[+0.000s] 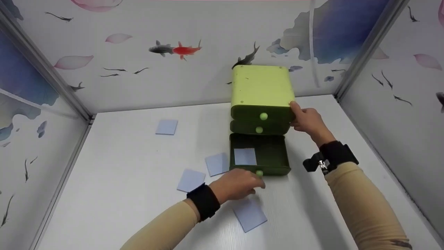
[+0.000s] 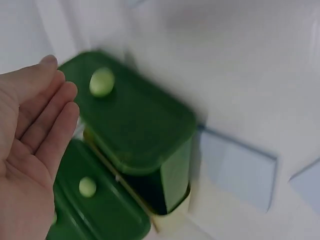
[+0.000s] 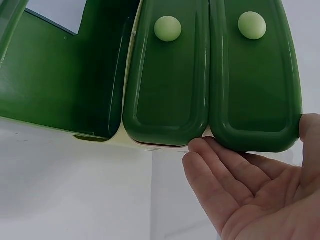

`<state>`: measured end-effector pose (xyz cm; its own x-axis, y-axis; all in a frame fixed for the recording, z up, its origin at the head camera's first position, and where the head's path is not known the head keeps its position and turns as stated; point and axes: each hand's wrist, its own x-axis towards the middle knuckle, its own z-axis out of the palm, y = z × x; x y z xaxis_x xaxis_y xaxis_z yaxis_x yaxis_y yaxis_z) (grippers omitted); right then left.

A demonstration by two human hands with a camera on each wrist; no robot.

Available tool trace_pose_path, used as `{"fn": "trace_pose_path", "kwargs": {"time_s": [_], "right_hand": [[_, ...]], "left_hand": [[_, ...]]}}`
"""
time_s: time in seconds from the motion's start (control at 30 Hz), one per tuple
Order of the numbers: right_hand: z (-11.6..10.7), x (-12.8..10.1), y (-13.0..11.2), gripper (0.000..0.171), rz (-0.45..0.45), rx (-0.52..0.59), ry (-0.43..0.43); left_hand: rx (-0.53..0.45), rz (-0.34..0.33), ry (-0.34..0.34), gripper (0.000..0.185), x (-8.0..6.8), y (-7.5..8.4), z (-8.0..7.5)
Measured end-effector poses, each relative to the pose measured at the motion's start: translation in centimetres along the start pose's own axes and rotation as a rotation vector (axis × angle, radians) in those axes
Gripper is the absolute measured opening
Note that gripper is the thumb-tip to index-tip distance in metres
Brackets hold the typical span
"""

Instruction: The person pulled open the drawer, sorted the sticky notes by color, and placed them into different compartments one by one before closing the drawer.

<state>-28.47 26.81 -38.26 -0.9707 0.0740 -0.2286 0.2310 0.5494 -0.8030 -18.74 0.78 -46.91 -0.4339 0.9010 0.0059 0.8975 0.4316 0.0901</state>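
Note:
A small green drawer cabinet (image 1: 262,85) stands towards the back right, its bottom drawer (image 1: 272,154) pulled out. Inside that drawer lies a pale blue square (image 1: 245,156). My left hand (image 1: 236,184) hovers at the drawer's front, its fingers near the round knob (image 1: 259,173). In the left wrist view the fingers (image 2: 47,112) are straight and hold nothing. My right hand (image 1: 308,119) rests against the cabinet's right side. Its thumb touches the upper corner, while its fingers (image 3: 225,172) extend along the side beside the two closed upper drawers (image 3: 167,90).
Several more pale blue squares lie on the white table (image 1: 114,166): one at the back left (image 1: 167,127), two left of the drawer and one in front of my left hand (image 1: 250,215). Patterned wall panels (image 1: 194,76) enclose the back and sides.

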Motion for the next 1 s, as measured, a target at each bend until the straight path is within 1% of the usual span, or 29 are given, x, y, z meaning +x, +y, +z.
{"fn": "trace_pose_path", "kwargs": {"time_s": [0.07, 0.2, 0.33, 0.47, 0.6, 0.7, 0.87, 1.0], "right_hand": [[0.0, 0.0, 0.0, 0.089, -0.007, -0.004, 0.005], [0.0, 0.0, 0.0, 0.087, -0.01, -0.004, 0.011], [0.1, 0.1, 0.0, 0.087, -0.003, 0.008, 0.01], [0.1, 0.1, 0.2, 0.087, -0.008, 0.017, 0.015], [0.1, 0.1, 0.3, 0.087, -0.008, 0.014, 0.008], [0.1, 0.1, 0.4, 0.088, -0.007, 0.008, 0.007], [0.0, 0.0, 0.4, 0.088, -0.008, 0.004, 0.011], [0.1, 0.0, 0.3, 0.088, -0.006, 0.001, 0.012]], "left_hand": [[0.009, 0.051, -0.016, 0.029, -0.4, 0.6, 1.1], [0.018, 0.13, -0.007, 0.032, -1.0, 1.3, 2.8], [0.039, 0.153, -0.043, 0.037, -1.2, 1.7, 3.7], [0.03, 0.162, -0.101, 0.044, -1.0, 2.2, 3.9], [0.046, 0.186, -0.156, 0.044, -0.5, 2.6, 3.9], [0.1, 0.188, -0.185, 0.038, -0.1, 2.9, 3.8], [0.203, 0.16, -0.207, 0.024, 0.4, 3.5, 3.6], [0.258, 0.148, -0.216, 0.021, 0.6, 3.8, 3.6]]}}
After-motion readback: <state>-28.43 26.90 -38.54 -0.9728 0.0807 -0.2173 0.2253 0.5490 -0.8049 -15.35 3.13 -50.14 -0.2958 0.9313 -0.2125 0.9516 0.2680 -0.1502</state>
